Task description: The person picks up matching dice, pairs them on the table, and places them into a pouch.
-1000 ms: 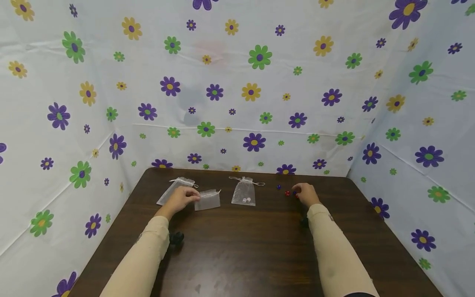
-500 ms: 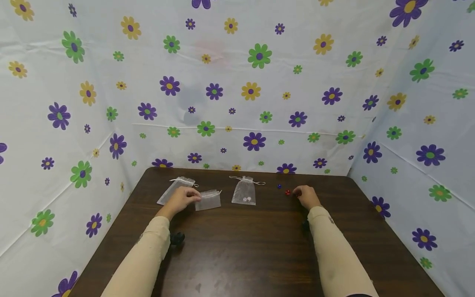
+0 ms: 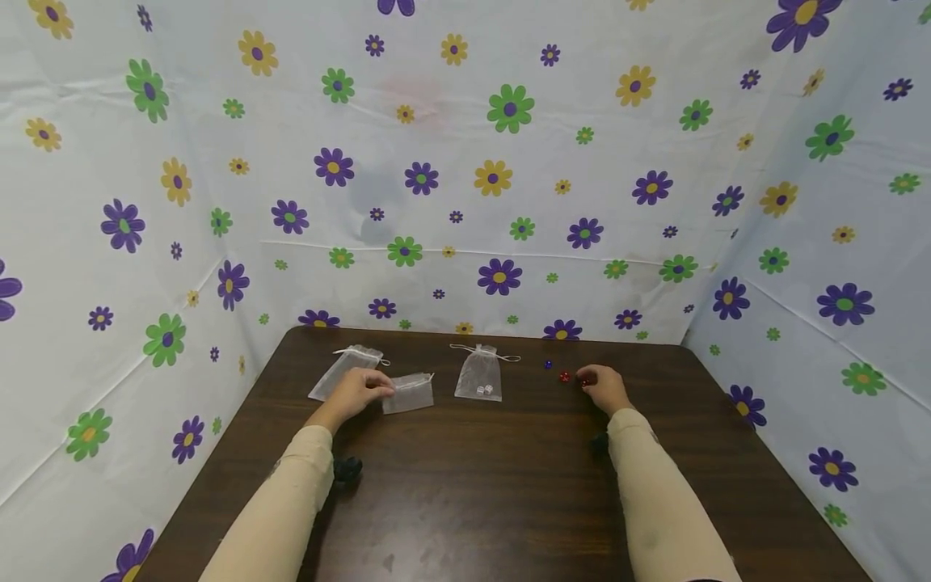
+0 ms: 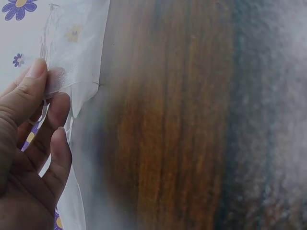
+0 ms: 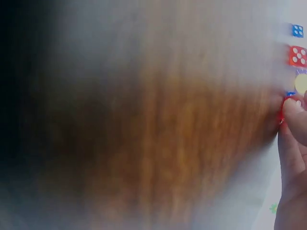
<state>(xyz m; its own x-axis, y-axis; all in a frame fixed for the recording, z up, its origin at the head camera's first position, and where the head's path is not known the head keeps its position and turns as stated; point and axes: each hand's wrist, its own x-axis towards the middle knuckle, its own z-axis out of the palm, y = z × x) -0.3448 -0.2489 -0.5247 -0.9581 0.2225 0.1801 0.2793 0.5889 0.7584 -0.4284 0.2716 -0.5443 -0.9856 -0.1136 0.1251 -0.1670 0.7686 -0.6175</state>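
My left hand pinches the top edge of a small sheer drawstring bag between thumb and fingers, also plain in the left wrist view. At the table's right, my right hand pinches a red die between thumb and finger. Part of a blue die shows just behind that die. Farther on lie another red die and a blue die. A second sheer bag, with white dice in its bottom, lies between the hands.
Another sheer bag lies behind the left hand, partly hidden by it. All rest on a dark brown wooden table. Flower-printed white cloth rises directly behind the table and at both sides.
My right hand has closed in over the nearest dice and shifted slightly; the blue die beside it is no longer visible in the head view. My left hand stays on its bag.
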